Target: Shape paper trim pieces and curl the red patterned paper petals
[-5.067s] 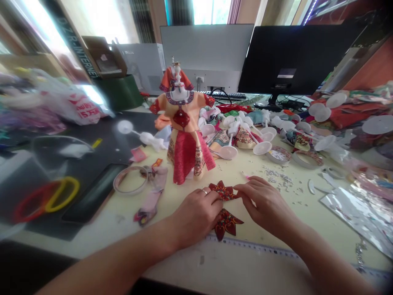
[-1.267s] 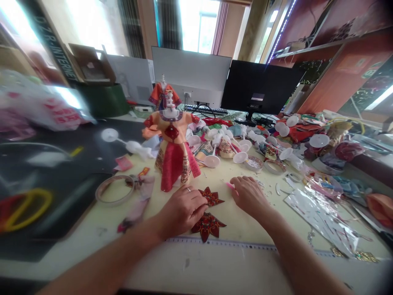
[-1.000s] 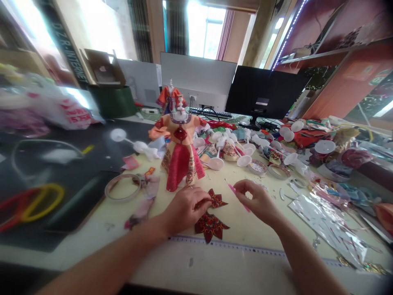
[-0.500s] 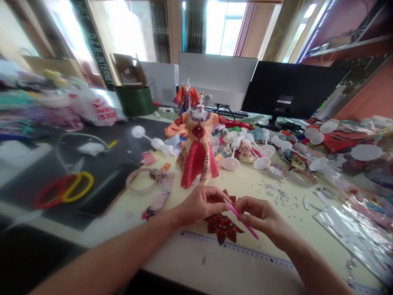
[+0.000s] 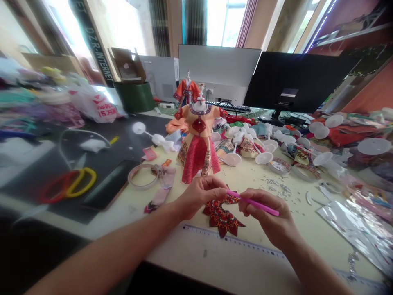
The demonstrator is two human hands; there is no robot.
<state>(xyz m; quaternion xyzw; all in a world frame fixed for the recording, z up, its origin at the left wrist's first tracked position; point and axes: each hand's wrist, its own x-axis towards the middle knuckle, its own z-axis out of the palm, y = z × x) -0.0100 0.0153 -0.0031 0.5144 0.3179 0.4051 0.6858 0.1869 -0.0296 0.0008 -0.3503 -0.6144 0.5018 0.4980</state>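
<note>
My right hand [image 5: 274,227] is closed around a slim pink pen-like stick [image 5: 265,208], which slants down to the right. At the stick's left end, the thumb and fingertips of my left hand [image 5: 199,196] are pinched together; its tip is hidden there. Beneath both hands lies a dark red patterned cloth piece [image 5: 219,219] with pointed petal edges and a curved cut-out. A ruler [image 5: 239,241] runs along its near side. Just beyond my left hand stands a small dress form in a peach and red dress [image 5: 199,141].
Scissors [image 5: 81,182], a phone [image 5: 107,184] and a tape roll [image 5: 143,176] lie on the left. To the right are scattered small shiny bits [image 5: 278,186], white stands [image 5: 232,159] and clear plastic packets [image 5: 350,229]. Monitors [image 5: 301,86] stand at the back.
The pink stick has swung from a steep slant to a flatter one, its free end rising to the right. My right hand has turned with it. The view has shifted slightly.
</note>
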